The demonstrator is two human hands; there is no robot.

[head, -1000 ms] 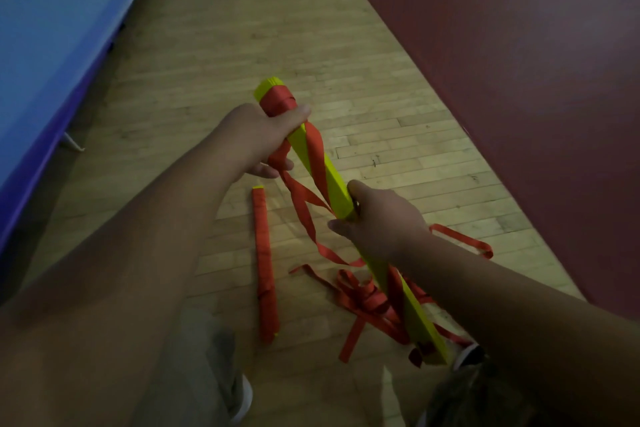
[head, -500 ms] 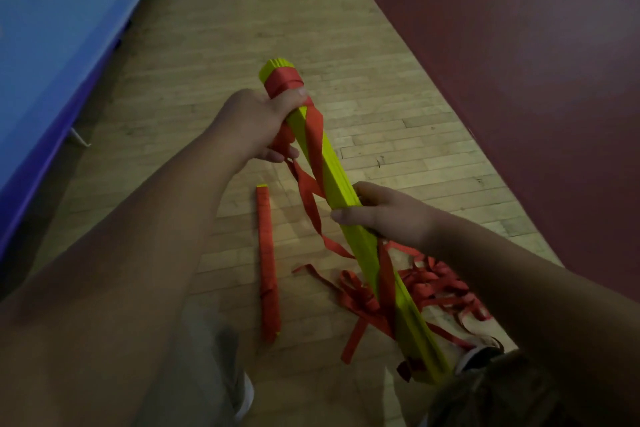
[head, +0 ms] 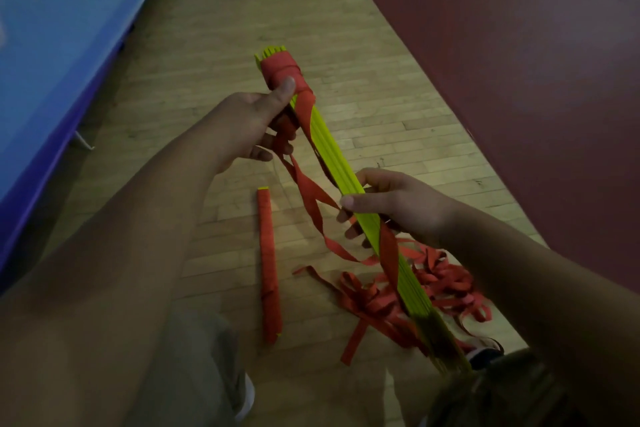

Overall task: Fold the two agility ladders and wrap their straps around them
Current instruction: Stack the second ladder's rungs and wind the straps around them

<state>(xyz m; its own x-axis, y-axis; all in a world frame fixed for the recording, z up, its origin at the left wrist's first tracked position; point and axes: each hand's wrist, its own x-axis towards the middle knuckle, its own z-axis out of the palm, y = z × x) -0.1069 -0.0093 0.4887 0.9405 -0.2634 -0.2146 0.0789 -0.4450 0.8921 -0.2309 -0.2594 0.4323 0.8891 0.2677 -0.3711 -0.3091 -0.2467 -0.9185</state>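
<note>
Since the half-second before, the folded yellow ladder (head: 332, 152) had rolled a little in the person's grip. Its stacked rung edges now faced up, and its far end had lifted slightly. The left hand (head: 242, 121) held that far end, thumb lying on the red wrapping, fingers (head: 266, 154) curled round the bundle from beneath, with strap passing among them. From there the red strap (head: 311, 194) hung slack toward the right hand (head: 401, 208) and crossed the bundle just below it. The right hand's fingers (head: 377, 178) were closed around the ladder's middle. The ladder slanted down toward the person's feet, above a loose strap heap (head: 367, 295) on the wooden floor (head: 242, 28). The second ladder (head: 269, 263), already wrapped in red, lay flat on the floor just left of the heap. A blue mat (head: 52, 28) lay along the left, and a maroon surface (head: 502, 45) covered the right.
</note>
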